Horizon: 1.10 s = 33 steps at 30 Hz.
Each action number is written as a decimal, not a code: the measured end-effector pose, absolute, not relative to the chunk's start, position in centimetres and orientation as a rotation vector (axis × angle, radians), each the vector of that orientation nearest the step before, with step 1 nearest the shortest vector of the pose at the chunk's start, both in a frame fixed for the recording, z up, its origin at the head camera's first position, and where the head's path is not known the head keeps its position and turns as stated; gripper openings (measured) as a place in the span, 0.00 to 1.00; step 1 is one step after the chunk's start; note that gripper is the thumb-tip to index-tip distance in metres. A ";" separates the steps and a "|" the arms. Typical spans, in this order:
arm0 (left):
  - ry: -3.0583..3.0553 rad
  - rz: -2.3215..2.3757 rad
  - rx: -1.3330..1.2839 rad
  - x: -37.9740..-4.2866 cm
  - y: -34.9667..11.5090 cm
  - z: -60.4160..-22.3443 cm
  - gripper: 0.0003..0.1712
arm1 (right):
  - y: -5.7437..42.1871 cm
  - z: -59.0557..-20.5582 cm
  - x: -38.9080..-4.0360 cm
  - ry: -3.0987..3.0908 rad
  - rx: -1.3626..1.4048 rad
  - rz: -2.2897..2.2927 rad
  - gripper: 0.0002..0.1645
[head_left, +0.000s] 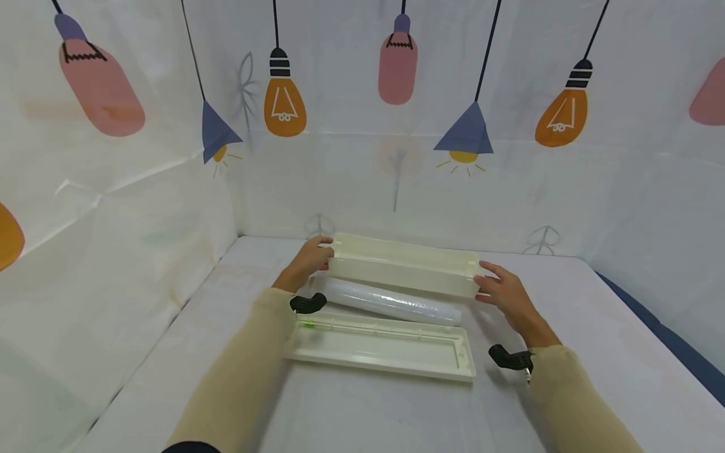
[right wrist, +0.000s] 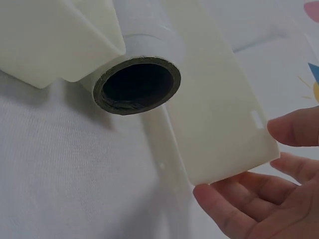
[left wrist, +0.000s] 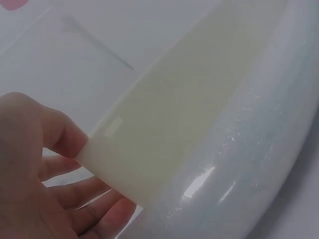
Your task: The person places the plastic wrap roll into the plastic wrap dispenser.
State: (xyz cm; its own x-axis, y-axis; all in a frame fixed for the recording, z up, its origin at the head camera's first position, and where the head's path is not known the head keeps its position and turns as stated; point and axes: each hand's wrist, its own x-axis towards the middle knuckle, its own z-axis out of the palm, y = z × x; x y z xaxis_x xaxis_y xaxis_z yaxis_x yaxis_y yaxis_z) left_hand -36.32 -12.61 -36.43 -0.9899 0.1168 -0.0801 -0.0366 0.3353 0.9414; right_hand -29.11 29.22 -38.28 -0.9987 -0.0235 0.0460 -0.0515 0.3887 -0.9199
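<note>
I have a long cream plastic tray [head_left: 403, 272] between my two hands, one at each end, so it sits level and I can steer it as one piece along its whole length. My left hand [head_left: 308, 259] takes the left end: from the left wrist view the thumb lies on top and the fingers [left wrist: 84, 199] curl under the edge, a light pinch, not a full fist. My right hand [head_left: 506, 292] is at the right end; in the right wrist view the thumb and fingers [right wrist: 239, 209] are loosely spread around the corner of the plastic, and I cannot tell for sure whether they grip it or only touch it.

Just beneath the tray, on my side of it, lies the roll of cling film [head_left: 391, 302], touching the tray's lower edge; its open cardboard core [right wrist: 137, 87] faces my right hand. Nearer to me than either hand, the matching lid [head_left: 381, 345] lies flat and open on the desk [head_left: 362, 415].

Both forearms reach forward in beige sleeves, wrists slightly raised, palms turned inward towards each other.
</note>
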 end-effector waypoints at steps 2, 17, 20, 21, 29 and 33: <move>2.444 1.749 0.086 -36.2 -13.1 -36.6 0.33 | 28.9 -38.3 -29.4 -2.608 0.084 1.727 0.40; 2.442 1.751 0.020 -36.2 -14.9 -37.9 0.33 | 27.2 -38.4 -30.6 -2.668 0.110 1.788 0.39; 2.435 1.756 0.007 -36.4 -15.3 -38.2 0.33 | 27.1 -38.6 -30.9 -2.683 0.128 1.797 0.39; 2.436 1.759 -0.002 -36.4 -15.4 -38.2 0.32 | 27.1 -38.6 -31.0 -2.688 0.136 1.801 0.39; 2.435 1.749 -0.053 -36.5 -16.1 -38.7 0.32 | 26.7 -38.9 -31.2 -2.707 0.157 1.813 0.37; 2.421 1.759 -0.078 -36.7 -16.3 -38.9 0.32 | 26.5 -38.9 -31.4 -2.702 0.135 1.820 0.37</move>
